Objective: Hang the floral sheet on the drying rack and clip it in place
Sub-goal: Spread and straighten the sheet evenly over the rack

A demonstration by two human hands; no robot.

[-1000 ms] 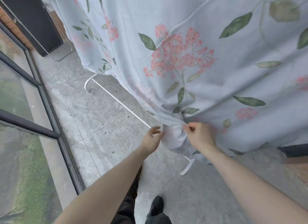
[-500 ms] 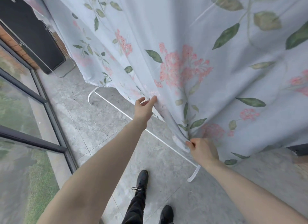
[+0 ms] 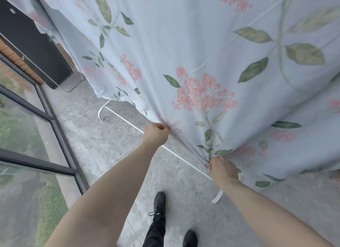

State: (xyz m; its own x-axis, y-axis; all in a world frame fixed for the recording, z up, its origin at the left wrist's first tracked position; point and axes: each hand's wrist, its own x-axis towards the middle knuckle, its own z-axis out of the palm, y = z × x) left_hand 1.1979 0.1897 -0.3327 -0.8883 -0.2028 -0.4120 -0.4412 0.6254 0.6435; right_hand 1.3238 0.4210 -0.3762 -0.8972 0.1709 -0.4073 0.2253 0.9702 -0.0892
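Note:
The pale blue floral sheet (image 3: 193, 50) hangs down over the drying rack and fills the upper part of the view. My left hand (image 3: 155, 133) grips a bunch of its lower edge, fingers curled into the cloth. Lower and to the right, my right hand (image 3: 223, 168) pinches another stretch of the same edge. Only the white base bar of the drying rack (image 3: 127, 119) and its two curved feet show below the sheet. No clips are visible.
Grey floor tiles (image 3: 103, 147) run under the rack. A dark-framed glass door (image 3: 55, 129) borders the left side, with grass beyond it. A black panel (image 3: 35, 50) leans at the upper left. My black shoes (image 3: 160, 200) stand just behind the rack's bar.
My left hand moved left along the hem and closed on it. My right hand kept its pinch and sank lower, so the edge between them is stretched out.

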